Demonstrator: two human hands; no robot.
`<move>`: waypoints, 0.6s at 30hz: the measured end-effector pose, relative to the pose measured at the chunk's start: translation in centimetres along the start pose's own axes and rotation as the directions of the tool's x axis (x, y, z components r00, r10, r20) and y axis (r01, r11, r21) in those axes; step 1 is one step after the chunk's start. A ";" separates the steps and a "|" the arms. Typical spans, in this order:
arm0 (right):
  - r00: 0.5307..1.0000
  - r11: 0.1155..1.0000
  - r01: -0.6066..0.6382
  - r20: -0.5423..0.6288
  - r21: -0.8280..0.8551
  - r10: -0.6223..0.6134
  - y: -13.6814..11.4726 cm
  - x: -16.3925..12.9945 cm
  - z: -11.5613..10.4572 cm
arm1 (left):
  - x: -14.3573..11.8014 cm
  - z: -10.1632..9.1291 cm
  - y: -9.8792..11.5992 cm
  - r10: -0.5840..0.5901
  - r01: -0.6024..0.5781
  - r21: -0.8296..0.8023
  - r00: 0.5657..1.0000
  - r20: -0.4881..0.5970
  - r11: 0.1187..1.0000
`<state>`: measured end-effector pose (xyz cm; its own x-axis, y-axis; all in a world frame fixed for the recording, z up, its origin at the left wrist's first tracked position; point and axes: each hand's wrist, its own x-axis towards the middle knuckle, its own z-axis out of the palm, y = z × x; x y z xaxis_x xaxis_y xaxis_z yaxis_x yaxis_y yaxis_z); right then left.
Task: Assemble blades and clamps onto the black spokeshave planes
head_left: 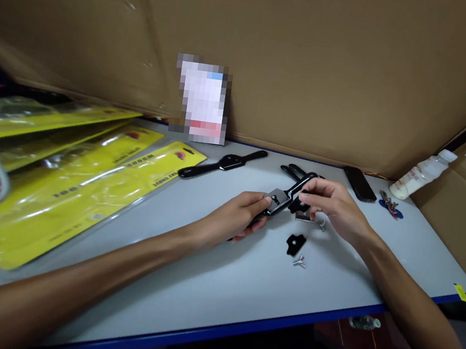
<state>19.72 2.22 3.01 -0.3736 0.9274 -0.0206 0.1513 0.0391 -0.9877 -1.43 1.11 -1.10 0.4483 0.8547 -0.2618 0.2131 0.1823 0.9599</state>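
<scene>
Glossy black metal spokeshave [284, 197] held above the grey table [209, 286], left hand [238, 216] curled closed round one slim handle, right hand [332, 205] pinching the other end, flat black cap plate [295, 243] and small silver wing screw [299, 260] just beneath, shiny yellow plastic packets [68, 187] well left

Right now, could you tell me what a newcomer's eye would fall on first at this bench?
Probably the two hands at the middle of the table: the left hand and right hand hold a black two-handled tool between them. Next, the glossy yellow packages fanned out on the left. Just in front of the hands lie a small black plate and a wing nut.
</scene>
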 end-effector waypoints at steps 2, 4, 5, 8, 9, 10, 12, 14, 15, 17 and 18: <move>1.000 0.999 -0.014 -0.003 0.041 0.014 -0.2 -0.1 -0.1 | 0.0 -0.1 -0.1 0.003 -0.003 -0.008 1.000 0.005 1.000; 0.999 0.996 -0.038 0.008 0.085 0.038 -0.2 -0.1 -0.1 | 0.0 -0.2 -0.1 0.002 -0.002 -0.007 1.000 0.008 1.000; 0.999 0.995 -0.042 0.012 0.093 0.041 -0.2 -0.1 -0.2 | 0.1 -0.3 -0.1 0.000 0.000 -0.003 1.000 0.009 1.000; 0.999 0.999 0.032 -0.027 0.006 -0.032 -0.1 -0.1 -0.2 | 0.2 -0.4 -0.1 -0.013 0.013 0.017 1.000 0.013 1.000; 0.996 0.996 0.070 -0.049 -0.055 -0.072 0.0 -0.1 -0.1 | 0.3 -0.4 -0.2 -0.020 0.019 0.026 1.000 0.018 0.999; 0.991 0.988 0.104 -0.070 -0.117 -0.113 0.0 -0.2 0.0 | 0.3 -0.4 -0.2 -0.030 0.029 0.038 0.999 0.028 0.999; 0.978 0.962 0.159 -0.099 -0.222 -0.184 0.0 -0.3 0.2 | 0.4 -0.5 -0.2 -0.056 0.052 0.078 0.997 0.058 0.996; 0.972 0.932 0.200 -0.061 -0.301 -0.228 0.1 -0.4 0.6 | 0.5 -0.5 -0.2 -0.087 0.074 0.136 0.992 0.091 0.988; 0.967 0.910 0.229 -0.024 -0.347 -0.252 0.1 -0.4 0.8 | 0.4 -0.5 -0.1 -0.100 0.081 0.165 0.989 0.107 0.983; 0.950 0.846 0.302 0.064 -0.440 -0.306 0.2 -0.4 1.0 | 0.4 -0.4 -0.1 -0.116 0.086 0.206 0.984 0.135 0.975; 0.938 0.811 0.340 0.106 -0.475 -0.330 0.2 -0.4 1.1 | 0.4 -0.4 -0.1 -0.121 0.086 0.217 0.981 0.151 0.972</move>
<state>18.86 1.44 2.60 -0.4976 0.8173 0.2906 0.4310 0.5237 -0.7349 -1.59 1.62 -1.23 0.5455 0.7429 -0.3880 0.4343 0.1453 0.8890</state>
